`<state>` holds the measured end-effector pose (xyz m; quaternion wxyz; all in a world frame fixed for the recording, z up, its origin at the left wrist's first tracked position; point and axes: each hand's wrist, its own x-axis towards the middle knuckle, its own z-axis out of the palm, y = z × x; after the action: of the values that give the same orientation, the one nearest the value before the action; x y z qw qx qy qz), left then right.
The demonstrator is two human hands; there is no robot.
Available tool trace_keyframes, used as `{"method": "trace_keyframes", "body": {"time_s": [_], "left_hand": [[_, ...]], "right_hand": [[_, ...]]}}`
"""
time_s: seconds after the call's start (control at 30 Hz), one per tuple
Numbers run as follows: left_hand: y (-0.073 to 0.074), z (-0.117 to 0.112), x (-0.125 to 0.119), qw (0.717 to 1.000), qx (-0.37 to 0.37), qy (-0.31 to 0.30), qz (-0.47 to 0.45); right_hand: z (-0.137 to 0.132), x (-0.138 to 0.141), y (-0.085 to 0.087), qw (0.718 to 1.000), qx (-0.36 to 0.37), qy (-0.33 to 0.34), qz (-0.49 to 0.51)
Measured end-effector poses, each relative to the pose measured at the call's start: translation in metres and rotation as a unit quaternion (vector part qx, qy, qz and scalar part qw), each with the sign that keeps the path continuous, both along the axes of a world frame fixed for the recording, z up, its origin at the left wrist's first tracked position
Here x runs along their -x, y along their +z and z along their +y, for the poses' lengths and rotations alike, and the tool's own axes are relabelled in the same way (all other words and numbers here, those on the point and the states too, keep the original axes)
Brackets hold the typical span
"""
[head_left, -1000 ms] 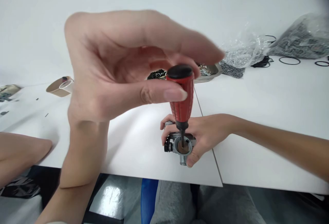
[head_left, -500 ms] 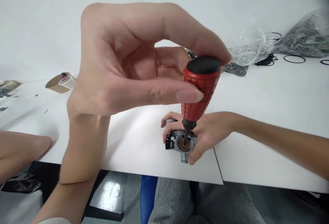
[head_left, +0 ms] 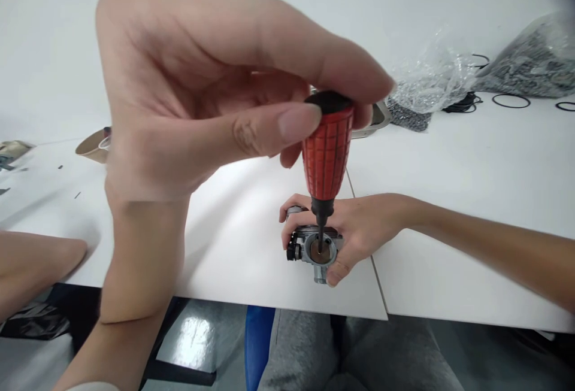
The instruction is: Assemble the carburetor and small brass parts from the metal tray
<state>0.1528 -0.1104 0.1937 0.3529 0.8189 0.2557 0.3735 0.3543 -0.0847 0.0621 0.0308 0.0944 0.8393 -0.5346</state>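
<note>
In the head view my left hand is raised high and close to the camera, its thumb and fingers closed round the top of a screwdriver with a red ribbed handle and black cap. The screwdriver stands nearly upright, and its tip reaches into the round bore of a small metal carburetor. A brown-copper disc shows inside the bore; the exact contact of the tip is too small to make out. My right hand grips the carburetor on the white table, fingers over its far side and thumb at the near right.
Plastic bags of small metal parts lie at the back right, near black rings. Partly behind my left hand are a metal tray and a brown container. Another person's bare arm rests at the left edge.
My left hand has shifted left and its thumb sits higher on the handle. The screwdriver has gone from leaning right to nearly upright. My right hand and the carburetor stay almost still.
</note>
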Motion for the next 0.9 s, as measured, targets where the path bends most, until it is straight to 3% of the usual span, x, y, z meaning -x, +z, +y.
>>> {"method": "trace_keyframes", "body": {"time_s": [0.07,0.2,0.37,0.53,0.7,0.9], "left_hand": [[-0.001,-0.004,-0.013,1.0,-0.028,-0.007,-0.008],[-0.004,-0.011,-0.03,0.989,-0.073,-0.08,-0.096],[0.002,-0.01,-0.025,0.994,-0.019,-0.09,-0.062],[0.005,-0.005,-0.017,0.98,-0.014,-0.182,-0.074],[0.006,-0.003,-0.011,0.984,0.064,-0.156,-0.063],[0.004,-0.004,-0.019,0.983,0.023,-0.172,-0.053]], "right_hand": [[0.0,0.0,-0.001,1.0,-0.004,0.0,0.002],[0.0,0.0,-0.003,1.0,-0.003,0.0,0.006],[-0.001,0.0,-0.001,1.0,-0.002,-0.006,0.005],[-0.001,0.0,0.0,1.0,-0.001,-0.007,-0.003],[-0.001,0.0,0.0,1.0,-0.002,-0.005,-0.001],[0.0,0.001,0.001,1.0,-0.013,-0.007,-0.004]]}}
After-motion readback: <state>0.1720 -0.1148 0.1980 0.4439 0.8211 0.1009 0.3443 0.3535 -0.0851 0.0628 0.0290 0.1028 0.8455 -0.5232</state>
